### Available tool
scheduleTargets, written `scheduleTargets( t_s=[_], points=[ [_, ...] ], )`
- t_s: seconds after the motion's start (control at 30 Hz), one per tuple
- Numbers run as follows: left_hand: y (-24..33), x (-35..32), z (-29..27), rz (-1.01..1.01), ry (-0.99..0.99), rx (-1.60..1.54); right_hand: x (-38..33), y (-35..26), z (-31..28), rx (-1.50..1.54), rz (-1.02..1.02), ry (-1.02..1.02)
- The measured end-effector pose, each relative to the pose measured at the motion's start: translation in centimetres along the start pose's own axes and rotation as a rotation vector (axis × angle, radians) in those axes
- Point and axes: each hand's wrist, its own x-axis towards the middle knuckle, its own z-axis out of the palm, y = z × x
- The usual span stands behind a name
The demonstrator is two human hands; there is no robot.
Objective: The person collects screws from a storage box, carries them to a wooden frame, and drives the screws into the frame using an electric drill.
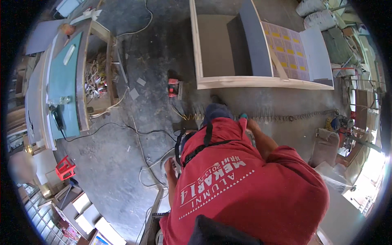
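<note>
My left hand point(169, 166) hangs low beside the red shirt, small and partly blurred; its fingers look apart and I see nothing in them. On the other side my right forearm point(264, 141) reaches forward. The right hand point(250, 123) is mostly hidden by the shirt's edge, and a small teal thing point(243, 116) shows at its tip; whether it is held I cannot tell. Ahead on the floor lies a red and black tool point(173, 87). Close to it begins a coiled hose point(192, 117), which stretches away to the right.
Ahead to the right lies a large open wooden cabinet point(261, 83). A workbench with a teal panel point(67, 85) stands at left, near a red stool point(65, 168). Dark cables point(141, 133) cross the concrete floor. Stacked boards point(87, 214) fill the lower left.
</note>
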Motion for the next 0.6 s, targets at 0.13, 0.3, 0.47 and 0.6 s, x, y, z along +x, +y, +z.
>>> scheduleTargets(
  t_s=[0.13, 0.3, 0.47, 0.6],
  points=[
    [0.1, 1.9, -8.7, -0.021, -0.004, -0.287, -6.6, 1.5, 6.8, 0.097, 0.023, -0.095],
    [1.9, 4.3, -13.5, -0.183, 0.138, -0.21, -14.4, 5.9, 12.1, 0.188, 0.103, -0.137],
    [2.4, 6.2, -13.3, -0.002, 0.042, -0.291, -17.8, 6.8, 13.2, 0.21, 0.143, -0.149],
    [4.8, 6.1, -9.9, -0.034, -0.043, -0.222, -15.8, 4.8, 12.9, 0.217, 0.118, -0.118]
  ],
)
